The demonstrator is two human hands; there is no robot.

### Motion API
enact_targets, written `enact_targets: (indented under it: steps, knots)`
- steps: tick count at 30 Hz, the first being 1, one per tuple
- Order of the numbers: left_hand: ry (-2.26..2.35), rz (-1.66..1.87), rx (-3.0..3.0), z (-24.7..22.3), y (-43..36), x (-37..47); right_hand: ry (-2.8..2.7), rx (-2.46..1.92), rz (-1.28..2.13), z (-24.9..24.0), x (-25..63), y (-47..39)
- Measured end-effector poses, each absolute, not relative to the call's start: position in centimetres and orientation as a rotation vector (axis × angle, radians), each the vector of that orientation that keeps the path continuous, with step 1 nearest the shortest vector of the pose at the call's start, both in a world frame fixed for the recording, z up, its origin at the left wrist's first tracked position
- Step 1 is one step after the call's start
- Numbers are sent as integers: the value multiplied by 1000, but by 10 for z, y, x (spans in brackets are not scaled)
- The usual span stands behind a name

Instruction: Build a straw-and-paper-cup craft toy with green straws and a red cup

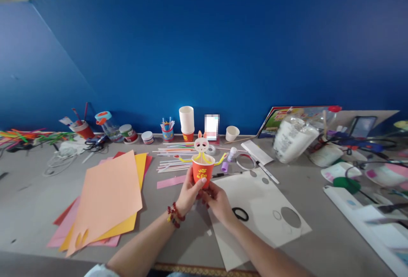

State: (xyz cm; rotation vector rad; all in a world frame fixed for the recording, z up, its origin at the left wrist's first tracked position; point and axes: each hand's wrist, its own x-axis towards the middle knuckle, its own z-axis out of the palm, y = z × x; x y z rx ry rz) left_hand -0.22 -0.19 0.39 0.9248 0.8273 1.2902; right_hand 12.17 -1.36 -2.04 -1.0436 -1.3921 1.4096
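Observation:
My left hand (191, 192) is wrapped round a red paper cup (204, 175) with yellow characters, holding it upright above the table. Out of the cup rises a white paper rabbit head (201, 144) with pink ears and dark eye spots. Yellow arms with reddish tips spread from the cup's two sides. Just under the cup's base, my right hand (216, 200) has its fingers pinched together; what they grip there is hidden. A white sheet (255, 192) with round holes cut in it lies below the right forearm, with a black oval ring (240, 214) on it.
Coloured paper sheets (110, 192) are stacked at left. Behind the cup lie straws (174, 165), a glue stick (232, 154), a tape roll (245, 162) and stacked paper cups (186, 118). A wrapped bundle of cups (293, 138) and a white power strip (360, 226) are at right.

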Motion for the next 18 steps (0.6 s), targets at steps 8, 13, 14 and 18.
enact_targets:
  steps: [8, 13, 14, 18]
  knots:
    - [847, 1301, 922, 6, -1, -3, -1389, -1059, 1413, -23, 120, -13]
    - [846, 1320, 927, 6, -2, -2, -1388, -1061, 1414, -24, 121, -12]
    - [851, 1341, 920, 7, -1, -3, -1396, -1062, 1419, -24, 120, -13]
    - [858, 1343, 920, 10, 0, -6, -1411, -1041, 1430, -19, 120, -16]
